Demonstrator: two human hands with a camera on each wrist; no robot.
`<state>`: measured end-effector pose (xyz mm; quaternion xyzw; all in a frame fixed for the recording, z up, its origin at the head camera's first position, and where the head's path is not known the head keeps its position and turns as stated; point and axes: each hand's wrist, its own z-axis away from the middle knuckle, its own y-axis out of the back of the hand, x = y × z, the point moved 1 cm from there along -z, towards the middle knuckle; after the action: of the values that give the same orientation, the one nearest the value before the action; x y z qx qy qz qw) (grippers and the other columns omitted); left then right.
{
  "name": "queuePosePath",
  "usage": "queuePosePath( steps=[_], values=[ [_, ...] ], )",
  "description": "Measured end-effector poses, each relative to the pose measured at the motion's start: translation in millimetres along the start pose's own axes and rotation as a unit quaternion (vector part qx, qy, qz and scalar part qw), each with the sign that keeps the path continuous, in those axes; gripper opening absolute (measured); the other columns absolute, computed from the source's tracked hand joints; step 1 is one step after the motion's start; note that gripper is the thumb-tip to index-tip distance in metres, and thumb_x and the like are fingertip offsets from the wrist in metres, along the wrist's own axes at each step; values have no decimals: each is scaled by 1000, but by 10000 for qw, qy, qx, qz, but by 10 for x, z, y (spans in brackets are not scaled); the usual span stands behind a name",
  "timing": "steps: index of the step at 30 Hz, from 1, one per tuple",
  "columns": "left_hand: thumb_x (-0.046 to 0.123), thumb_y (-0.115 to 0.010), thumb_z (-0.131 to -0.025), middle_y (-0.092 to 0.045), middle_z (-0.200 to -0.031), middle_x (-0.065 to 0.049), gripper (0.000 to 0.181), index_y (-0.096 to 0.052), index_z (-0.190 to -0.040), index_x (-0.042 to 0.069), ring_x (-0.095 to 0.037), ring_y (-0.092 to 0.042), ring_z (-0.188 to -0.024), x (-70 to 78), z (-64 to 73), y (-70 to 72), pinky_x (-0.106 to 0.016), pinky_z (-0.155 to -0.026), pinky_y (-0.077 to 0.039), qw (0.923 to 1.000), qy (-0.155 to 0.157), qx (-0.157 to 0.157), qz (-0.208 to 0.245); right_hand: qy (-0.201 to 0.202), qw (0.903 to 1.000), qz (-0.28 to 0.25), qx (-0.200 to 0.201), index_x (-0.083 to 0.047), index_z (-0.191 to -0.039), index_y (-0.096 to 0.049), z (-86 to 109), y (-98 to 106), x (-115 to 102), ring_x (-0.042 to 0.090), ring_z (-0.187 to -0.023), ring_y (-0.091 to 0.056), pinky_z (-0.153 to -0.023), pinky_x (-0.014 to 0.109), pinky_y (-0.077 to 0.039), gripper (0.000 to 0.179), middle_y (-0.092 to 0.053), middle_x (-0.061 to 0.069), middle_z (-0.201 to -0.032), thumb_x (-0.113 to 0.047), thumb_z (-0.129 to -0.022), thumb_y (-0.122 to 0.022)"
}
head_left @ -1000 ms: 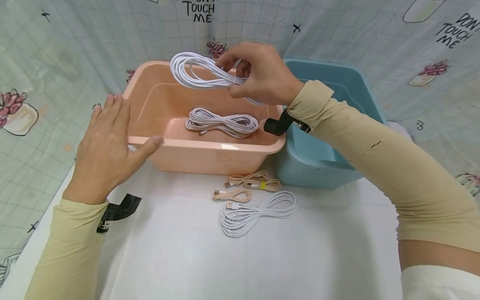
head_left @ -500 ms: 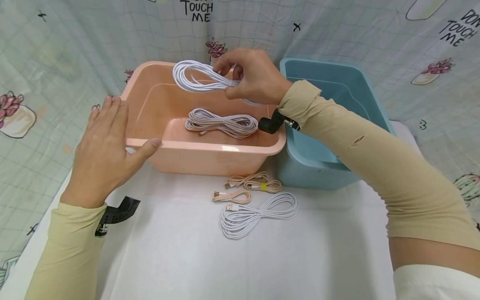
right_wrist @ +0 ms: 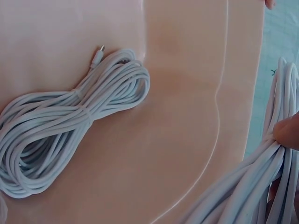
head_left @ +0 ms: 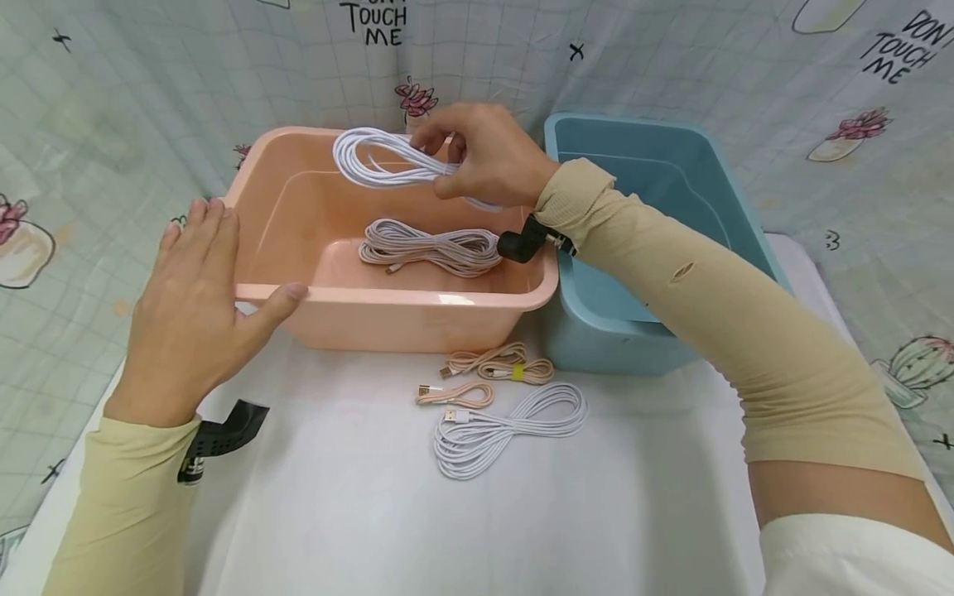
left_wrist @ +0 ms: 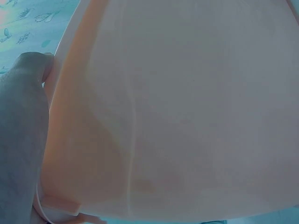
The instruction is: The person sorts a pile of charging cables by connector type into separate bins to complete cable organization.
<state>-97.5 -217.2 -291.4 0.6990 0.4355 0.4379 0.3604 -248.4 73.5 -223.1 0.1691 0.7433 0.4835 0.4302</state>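
Observation:
Above the peach bin (head_left: pixel 387 323), my right hand (head_left: pixel 492 157) grips a coiled white cable (head_left: pixel 373 157) by its middle, thumb below and fingers on top. Part of that coil is hidden behind the hand. On the bin's floor lies another bundled white cable (head_left: pixel 432 248), whose small metal plug shows in the right wrist view. My left hand (head_left: pixel 186 314) rests on the bin's left front corner, its fingers straight along the left rim and its thumb over the front rim. In the left wrist view the bin's inner wall (left_wrist: pixel 187 116) fills most of the picture.
A blue bin (head_left: pixel 619 348) stands right beside the peach one. In front of them on the white table (head_left: pixel 358 513) lie several short beige cables (head_left: pixel 514 368), one with a yellow tie, and a coiled white USB cable (head_left: pixel 514 426). A printed curtain (head_left: pixel 484 50) hangs behind.
My right hand has lowered slightly and shifted left with the coiled white cable still in its grip. The left hand stays on the bin's corner. The whole head view has drifted a little.

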Motion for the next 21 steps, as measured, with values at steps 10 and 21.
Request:
queuePosePath(
  steps=[10, 21],
  values=[
    [58, -55, -89, -25, -160, -21, 93, -23, -153, -1, -38, -18, -152, -13, 11, -6, -48, -129, -7, 10000, -18, 73, 47, -41, 10000, 8, -59, -22, -115, -68, -20, -19, 39, 9, -85, -54, -75, 19, -46, 39, -66, -6, -108, -15, -77, -74],
    [60, -55, -89, -26, -160, -22, 93, -24, -153, -1, -38, -19, -152, -4, 0, -12, -48, -129, -7, 9999, -49, 110, 27, -122, 9997, 166, -158, -18, -119, -68, -33, -13, 45, 11, -97, -57, -85, 20, -48, 42, -66, -2, -112, -16, -77, -73]
  ],
)
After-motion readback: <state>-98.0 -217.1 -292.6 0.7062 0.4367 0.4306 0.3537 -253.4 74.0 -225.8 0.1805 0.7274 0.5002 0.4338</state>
